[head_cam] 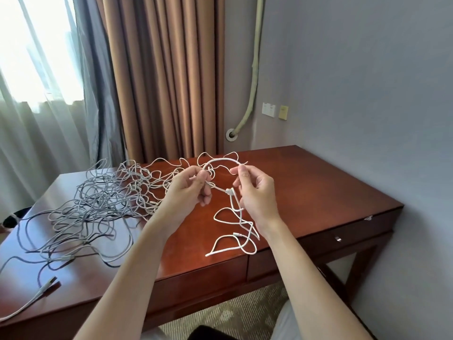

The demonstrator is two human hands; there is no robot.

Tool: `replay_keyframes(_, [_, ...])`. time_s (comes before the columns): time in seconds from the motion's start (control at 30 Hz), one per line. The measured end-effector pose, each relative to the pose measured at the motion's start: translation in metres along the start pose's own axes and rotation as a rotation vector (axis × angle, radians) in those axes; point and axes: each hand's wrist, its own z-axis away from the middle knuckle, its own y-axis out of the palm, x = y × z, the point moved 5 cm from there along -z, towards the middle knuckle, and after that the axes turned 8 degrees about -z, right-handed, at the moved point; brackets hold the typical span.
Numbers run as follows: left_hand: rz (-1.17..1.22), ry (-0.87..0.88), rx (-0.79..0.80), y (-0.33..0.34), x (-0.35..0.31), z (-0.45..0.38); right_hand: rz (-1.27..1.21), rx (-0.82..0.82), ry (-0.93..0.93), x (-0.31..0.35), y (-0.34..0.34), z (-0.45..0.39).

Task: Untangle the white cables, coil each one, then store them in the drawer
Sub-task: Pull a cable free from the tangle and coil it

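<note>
A white cable [221, 161] arches between my two hands above the desk. My left hand [190, 188] pinches it at one side and my right hand [255, 192] pinches it at the other. Between the hands the cable has a small knot [228, 191]. Below the knot its loose loops [235, 238] lie on the red-brown desk [318, 182]. A big tangle of white and grey cables [98, 202] is spread over the desk's left half. The drawers [338, 238] in the desk front are closed.
A flat white cable end with a plug [47, 285] lies at the desk's near left corner. A wall stands right of the desk, with curtains behind it. Carpet shows below the desk front.
</note>
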Motion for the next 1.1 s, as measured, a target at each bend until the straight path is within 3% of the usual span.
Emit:
replay_keyframes(0.1, [0.013,0.047,-0.144,-0.003,0.0,0.01,0.041,-0.128,-0.01,0.001,0.0,0.006])
replay_keyframes(0.3, [0.204,0.07,-0.331,0.004,0.002,0.035,-0.076,-0.135,0.157,-0.016,0.015,0.036])
replay_keyframes(0.37, [0.263,0.044,-0.323,0.008,0.004,0.046,-0.1,-0.124,0.213,-0.023,0.018,0.044])
replay_keyframes(0.5, [0.375,-0.062,-0.161,0.01,0.009,0.072,-0.296,-0.042,0.396,-0.027,0.023,0.052])
replay_keyframes(0.6, [0.187,-0.088,-0.15,0.0,0.011,0.086,-0.314,0.087,0.462,-0.018,0.021,0.056])
replay_keyframes(0.77, [-0.032,-0.105,-0.148,-0.012,0.012,0.092,-0.045,0.478,0.446,-0.003,0.03,0.073])
replay_keyframes(0.97, [-0.215,-0.064,-0.082,-0.025,0.011,0.095,0.219,0.601,0.445,-0.005,0.037,0.078])
replay_keyframes(1.1, [-0.312,-0.006,-0.149,-0.029,0.003,0.092,-0.028,0.601,0.44,-0.005,0.037,0.083])
